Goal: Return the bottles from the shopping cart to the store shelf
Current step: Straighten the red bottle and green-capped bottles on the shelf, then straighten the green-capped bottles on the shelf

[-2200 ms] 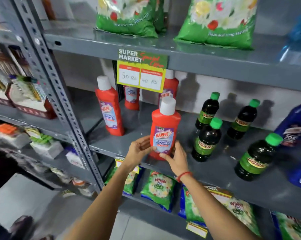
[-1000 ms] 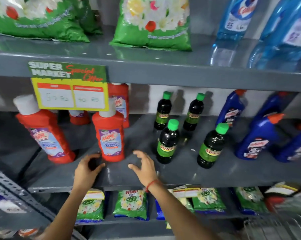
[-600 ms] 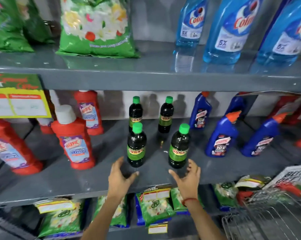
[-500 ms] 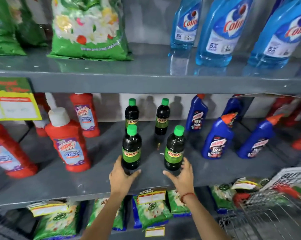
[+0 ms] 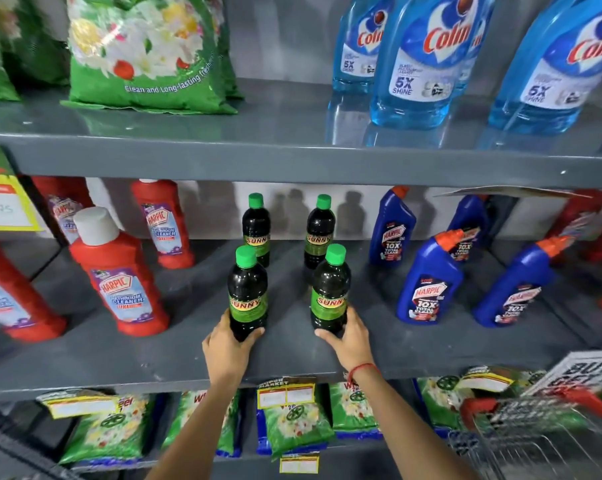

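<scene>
Both hands are closed around the bases of the two front dark bottles with green caps on the middle shelf [image 5: 126, 355]: the left hand [image 5: 227, 348] wraps the left front bottle [image 5: 247, 292], and the right hand [image 5: 348, 336] cups the right front bottle [image 5: 330, 289] low on its right side. Both bottles stand upright with labels facing forward; gripping low at the base probably serves to slide and square them without tipping. Two matching bottles [image 5: 256, 228] stand directly behind, so the four form a two-by-two block, apparently kept in line with the front pair. Red cleaner bottles [image 5: 119, 271] stand to the left of the block, blue angled-neck bottles [image 5: 427, 282] to the right, each group well apart from the dark bottles. The shopping cart [image 5: 549, 441] shows at lower right; its wire basket is blurred, and whether bottles remain in it cannot be told. The upper shelf carries green pouches [image 5: 147, 53] and pale blue liquid bottles [image 5: 421, 60]
</scene>
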`<state>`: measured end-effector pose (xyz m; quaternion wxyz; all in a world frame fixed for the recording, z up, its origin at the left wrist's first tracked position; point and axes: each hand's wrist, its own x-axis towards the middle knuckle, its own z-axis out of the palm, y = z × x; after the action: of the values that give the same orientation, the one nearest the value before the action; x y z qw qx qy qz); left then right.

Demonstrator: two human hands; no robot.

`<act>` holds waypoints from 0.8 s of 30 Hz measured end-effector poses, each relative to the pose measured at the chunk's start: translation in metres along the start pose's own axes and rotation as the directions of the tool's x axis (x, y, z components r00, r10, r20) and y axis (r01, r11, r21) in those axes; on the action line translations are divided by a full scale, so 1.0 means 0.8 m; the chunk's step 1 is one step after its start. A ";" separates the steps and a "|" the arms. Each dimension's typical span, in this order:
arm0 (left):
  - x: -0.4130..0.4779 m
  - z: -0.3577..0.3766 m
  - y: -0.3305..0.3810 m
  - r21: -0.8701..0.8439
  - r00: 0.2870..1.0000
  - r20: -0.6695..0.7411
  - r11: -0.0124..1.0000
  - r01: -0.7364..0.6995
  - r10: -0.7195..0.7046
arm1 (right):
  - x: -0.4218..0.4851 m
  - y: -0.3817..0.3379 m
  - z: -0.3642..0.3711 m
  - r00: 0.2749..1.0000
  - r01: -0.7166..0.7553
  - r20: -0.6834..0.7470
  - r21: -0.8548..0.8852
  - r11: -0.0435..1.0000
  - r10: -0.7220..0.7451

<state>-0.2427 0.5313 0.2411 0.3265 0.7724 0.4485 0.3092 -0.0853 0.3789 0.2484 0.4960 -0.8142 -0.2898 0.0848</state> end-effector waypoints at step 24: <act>-0.103 0.109 0.114 -0.242 0.953 0.207 0.955 -0.169 0.221 | -0.004 0.103 -0.157 0.898 -0.016 -0.436 0.097 0.995 0.057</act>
<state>-0.1645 0.4024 0.2454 0.4283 0.8027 0.2910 0.2958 -0.0024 0.2538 0.2393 0.5835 -0.7940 -0.1514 -0.0782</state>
